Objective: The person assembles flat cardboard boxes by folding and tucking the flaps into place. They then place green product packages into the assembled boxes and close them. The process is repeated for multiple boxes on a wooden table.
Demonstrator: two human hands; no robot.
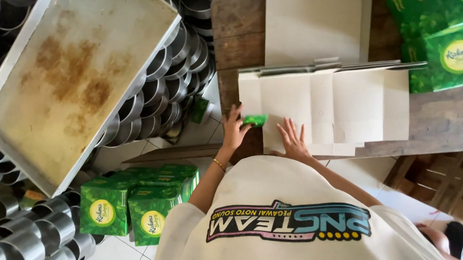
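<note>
A flat unfolded carton blank (342, 106), white side up, lies on top of a stack of such blanks on a wooden table (440, 126). My left hand (234, 129), with a thin bracelet on its wrist, pinches a small green flap (255, 119) at the blank's near left corner. My right hand (292, 140) rests flat, fingers spread, on the near edge of the blank, just right of the flap. Both hands are close together at the table's near edge.
More white blanks (314, 24) lie at the back of the table, and green printed cartons (443, 45) lie at its far right. Folded green boxes (135, 198) stand on the tiled floor at left. A stained metal tray (72, 71) lies over stacks of round metal tins (165, 90).
</note>
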